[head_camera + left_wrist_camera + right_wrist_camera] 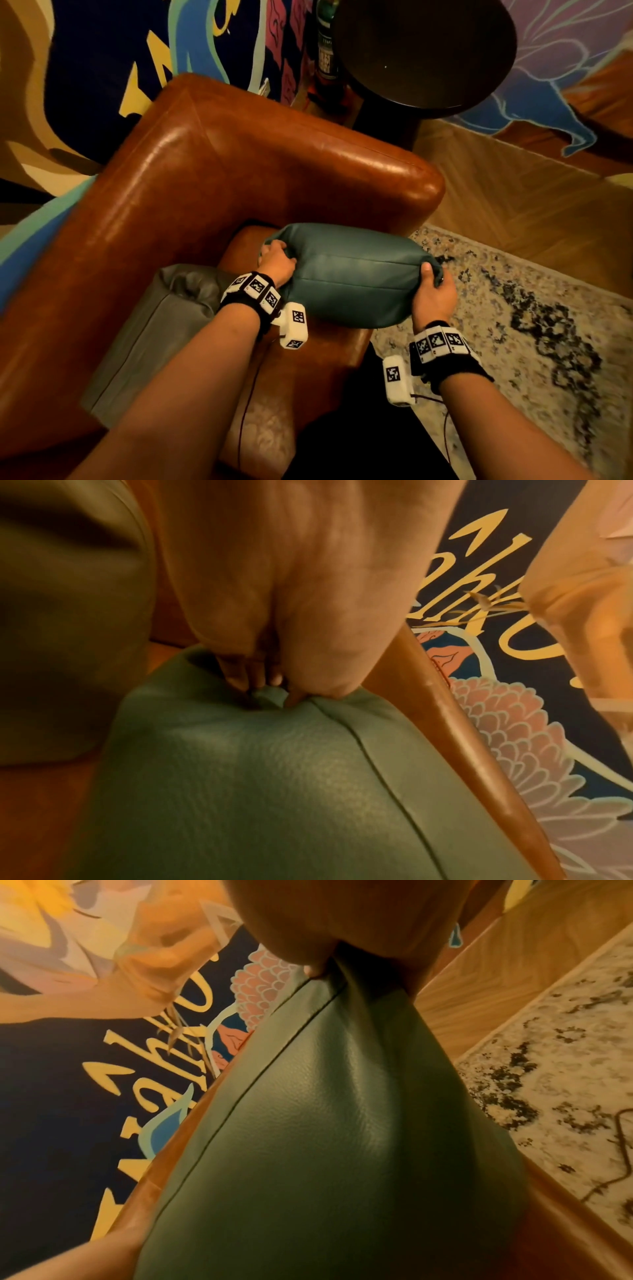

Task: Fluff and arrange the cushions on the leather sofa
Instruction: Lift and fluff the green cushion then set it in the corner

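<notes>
A teal leather cushion (352, 274) lies across the seat corner of the brown leather sofa (212, 164), beside its armrest. My left hand (276, 261) grips the cushion's left end, its fingers (246, 669) curled into the bunched leather (260, 764). My right hand (434, 291) grips the cushion's right end, thumb on top; in the right wrist view the cushion (325, 1123) narrows into that hand (349, 934). A grey leather cushion (150, 335) leans against the sofa back to the left, also seen as a grey cushion (58, 615).
A dark round side table (424, 54) stands just beyond the armrest, with a bottle (325, 44) behind it. A patterned rug (534, 329) covers the wooden floor (507, 205) to the right. A painted mural wall (113, 54) runs behind the sofa.
</notes>
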Demonstrator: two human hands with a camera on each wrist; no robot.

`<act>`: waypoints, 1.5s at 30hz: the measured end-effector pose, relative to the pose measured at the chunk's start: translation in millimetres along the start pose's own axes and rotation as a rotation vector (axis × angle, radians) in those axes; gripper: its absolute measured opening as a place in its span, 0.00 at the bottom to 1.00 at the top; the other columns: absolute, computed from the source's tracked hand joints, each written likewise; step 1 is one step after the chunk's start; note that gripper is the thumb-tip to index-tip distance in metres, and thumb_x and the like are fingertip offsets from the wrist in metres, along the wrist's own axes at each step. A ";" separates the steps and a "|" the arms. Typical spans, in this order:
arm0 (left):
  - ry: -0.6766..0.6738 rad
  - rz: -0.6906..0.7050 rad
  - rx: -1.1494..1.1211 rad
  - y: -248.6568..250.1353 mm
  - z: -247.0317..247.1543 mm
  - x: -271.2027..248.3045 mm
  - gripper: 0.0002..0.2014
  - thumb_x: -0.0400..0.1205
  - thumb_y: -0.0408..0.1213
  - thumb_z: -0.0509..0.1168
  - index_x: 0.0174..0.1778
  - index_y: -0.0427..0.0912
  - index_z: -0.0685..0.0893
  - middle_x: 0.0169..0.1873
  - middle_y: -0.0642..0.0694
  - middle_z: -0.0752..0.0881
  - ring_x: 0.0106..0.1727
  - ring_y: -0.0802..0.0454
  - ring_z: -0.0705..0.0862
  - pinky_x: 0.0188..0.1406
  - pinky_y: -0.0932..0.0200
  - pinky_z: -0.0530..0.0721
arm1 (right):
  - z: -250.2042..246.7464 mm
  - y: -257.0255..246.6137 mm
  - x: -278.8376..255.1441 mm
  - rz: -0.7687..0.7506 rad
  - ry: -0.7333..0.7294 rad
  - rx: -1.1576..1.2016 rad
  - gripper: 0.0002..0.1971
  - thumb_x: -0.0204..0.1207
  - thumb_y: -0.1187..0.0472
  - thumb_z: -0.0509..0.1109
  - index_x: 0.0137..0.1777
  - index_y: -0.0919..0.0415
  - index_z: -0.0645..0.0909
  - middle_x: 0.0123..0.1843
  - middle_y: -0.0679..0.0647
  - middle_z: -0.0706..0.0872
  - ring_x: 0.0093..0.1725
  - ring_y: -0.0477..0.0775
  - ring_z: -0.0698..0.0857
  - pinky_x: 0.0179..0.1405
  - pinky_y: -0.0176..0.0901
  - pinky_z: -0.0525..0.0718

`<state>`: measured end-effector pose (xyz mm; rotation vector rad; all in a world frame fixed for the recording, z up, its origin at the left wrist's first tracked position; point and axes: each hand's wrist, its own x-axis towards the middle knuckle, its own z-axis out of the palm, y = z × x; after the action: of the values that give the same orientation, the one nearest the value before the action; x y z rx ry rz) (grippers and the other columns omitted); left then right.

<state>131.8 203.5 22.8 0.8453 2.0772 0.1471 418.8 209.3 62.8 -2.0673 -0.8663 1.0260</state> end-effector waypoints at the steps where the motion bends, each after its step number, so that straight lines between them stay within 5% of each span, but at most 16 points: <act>1: -0.047 0.024 0.049 -3.7 -0.4 2.9 0.29 0.83 0.36 0.66 0.81 0.42 0.68 0.79 0.33 0.65 0.81 0.34 0.67 0.83 0.44 0.63 | -0.4 0.6 0.6 0.001 -0.002 0.003 0.20 0.86 0.49 0.65 0.70 0.62 0.81 0.66 0.62 0.86 0.65 0.64 0.84 0.68 0.58 0.81; 5: -0.113 0.162 0.266 -14.3 -3.8 1.1 0.37 0.81 0.28 0.61 0.88 0.42 0.57 0.78 0.37 0.63 0.78 0.33 0.67 0.83 0.51 0.62 | 0.3 0.3 1.4 -0.010 0.003 -0.015 0.19 0.85 0.49 0.66 0.69 0.62 0.81 0.64 0.59 0.87 0.63 0.60 0.84 0.64 0.51 0.79; 11: 0.334 0.100 0.003 -15.6 3.9 -18.4 0.25 0.72 0.32 0.77 0.63 0.41 0.75 0.64 0.34 0.75 0.64 0.30 0.78 0.65 0.41 0.78 | -4.6 1.3 3.1 0.000 -0.015 -0.037 0.21 0.86 0.50 0.66 0.73 0.63 0.80 0.69 0.62 0.85 0.68 0.64 0.83 0.68 0.52 0.78; 15: 0.322 0.125 -0.100 -10.9 -27.9 -19.8 0.15 0.74 0.30 0.73 0.57 0.37 0.84 0.55 0.34 0.87 0.56 0.36 0.85 0.55 0.48 0.82 | -13.8 0.7 6.1 -0.016 -0.016 -0.048 0.25 0.85 0.49 0.67 0.76 0.64 0.78 0.71 0.62 0.84 0.71 0.63 0.82 0.72 0.56 0.79; 20: -0.118 0.228 -0.699 -19.9 -85.3 -26.6 0.15 0.68 0.25 0.68 0.47 0.43 0.85 0.39 0.42 0.85 0.36 0.48 0.80 0.37 0.55 0.80 | -36.0 -3.8 21.6 -0.079 0.027 -0.076 0.18 0.83 0.50 0.69 0.63 0.64 0.85 0.52 0.56 0.87 0.53 0.56 0.84 0.53 0.47 0.78; 22: -0.024 0.166 -0.803 -25.9 -78.9 -27.5 0.16 0.73 0.24 0.71 0.53 0.43 0.81 0.41 0.43 0.83 0.33 0.52 0.80 0.26 0.64 0.78 | -39.0 -6.1 23.6 -0.117 0.021 -0.108 0.14 0.82 0.49 0.71 0.53 0.62 0.85 0.43 0.55 0.85 0.46 0.57 0.83 0.45 0.46 0.75; 24: 0.085 0.017 -0.875 -28.6 -59.7 -28.9 0.11 0.79 0.37 0.75 0.53 0.43 0.80 0.39 0.41 0.84 0.30 0.52 0.80 0.20 0.64 0.75 | -32.6 -6.8 23.8 -0.119 0.011 -0.174 0.14 0.82 0.50 0.70 0.46 0.62 0.82 0.38 0.56 0.83 0.43 0.60 0.82 0.41 0.46 0.72; 26: 0.128 0.027 -0.741 -28.4 -42.6 -30.3 0.14 0.78 0.49 0.76 0.40 0.43 0.83 0.33 0.40 0.82 0.28 0.49 0.77 0.22 0.62 0.73 | -21.2 -9.4 22.8 -0.081 0.042 -0.227 0.12 0.83 0.53 0.69 0.51 0.64 0.82 0.46 0.62 0.86 0.52 0.66 0.85 0.45 0.49 0.74; 28: 0.239 0.179 -0.482 -22.9 -36.9 -33.6 0.15 0.78 0.47 0.76 0.33 0.41 0.83 0.30 0.42 0.82 0.32 0.47 0.78 0.32 0.55 0.75 | -8.9 -16.5 16.9 -0.135 0.115 -0.402 0.17 0.81 0.57 0.69 0.67 0.63 0.79 0.66 0.65 0.83 0.70 0.68 0.79 0.70 0.58 0.74; 30: 0.291 0.302 -0.362 -14.6 -35.9 -38.9 0.09 0.79 0.41 0.75 0.43 0.38 0.87 0.36 0.42 0.88 0.37 0.46 0.83 0.41 0.53 0.80 | 9.7 -27.1 -4.7 -0.406 0.141 -0.593 0.26 0.78 0.59 0.69 0.77 0.59 0.73 0.79 0.61 0.74 0.83 0.64 0.67 0.85 0.61 0.49; 31: 0.268 0.335 -0.376 -9.5 -34.8 -43.7 0.08 0.79 0.38 0.74 0.50 0.37 0.88 0.40 0.42 0.90 0.39 0.47 0.86 0.44 0.53 0.82 | 23.9 -35.7 -21.8 -0.588 0.077 -0.587 0.27 0.77 0.61 0.68 0.78 0.59 0.73 0.81 0.59 0.73 0.84 0.62 0.65 0.86 0.63 0.44; 33: 0.177 0.381 -0.465 -4.9 -31.0 -52.1 0.10 0.80 0.28 0.71 0.58 0.35 0.86 0.42 0.45 0.90 0.39 0.58 0.87 0.45 0.62 0.84 | 60.8 -48.2 -59.5 -0.860 -0.275 -0.411 0.27 0.79 0.62 0.64 0.80 0.62 0.72 0.81 0.61 0.73 0.85 0.63 0.65 0.86 0.67 0.55; 36: 0.078 0.428 -0.531 -11.9 -27.9 -57.3 0.11 0.82 0.21 0.64 0.59 0.32 0.84 0.40 0.42 0.86 0.36 0.59 0.82 0.34 0.66 0.81 | 113.9 -47.6 -96.9 -0.966 -0.665 -0.509 0.28 0.87 0.53 0.54 0.86 0.58 0.63 0.87 0.58 0.65 0.88 0.57 0.58 0.87 0.61 0.54; 39: 0.043 0.380 -0.520 -26.5 -33.1 -57.5 0.06 0.85 0.30 0.67 0.52 0.30 0.83 0.33 0.39 0.80 0.27 0.58 0.78 0.25 0.61 0.79 | 133.6 -34.2 -82.0 -0.991 -0.591 -0.774 0.31 0.87 0.43 0.43 0.88 0.49 0.56 0.89 0.51 0.60 0.89 0.53 0.55 0.88 0.60 0.45; 42: 0.274 0.231 -0.606 -43.6 -41.7 -56.1 0.16 0.82 0.42 0.73 0.32 0.36 0.82 0.23 0.42 0.78 0.20 0.57 0.78 0.25 0.63 0.76 | 131.4 -27.5 -49.2 -0.998 -0.526 -0.952 0.29 0.88 0.44 0.46 0.88 0.50 0.59 0.88 0.49 0.64 0.88 0.53 0.59 0.87 0.60 0.47; 45: 0.394 0.181 -0.650 -47.0 -53.9 -52.0 0.16 0.86 0.43 0.68 0.32 0.43 0.84 0.29 0.42 0.84 0.28 0.54 0.85 0.30 0.67 0.82 | 135.6 -49.7 -31.4 -0.876 -0.540 -0.927 0.26 0.89 0.49 0.52 0.86 0.45 0.61 0.87 0.46 0.65 0.86 0.55 0.61 0.84 0.63 0.53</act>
<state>87.3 146.1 73.1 0.6209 2.0932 1.0968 276.8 248.4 50.5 -1.6375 -2.6029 0.7045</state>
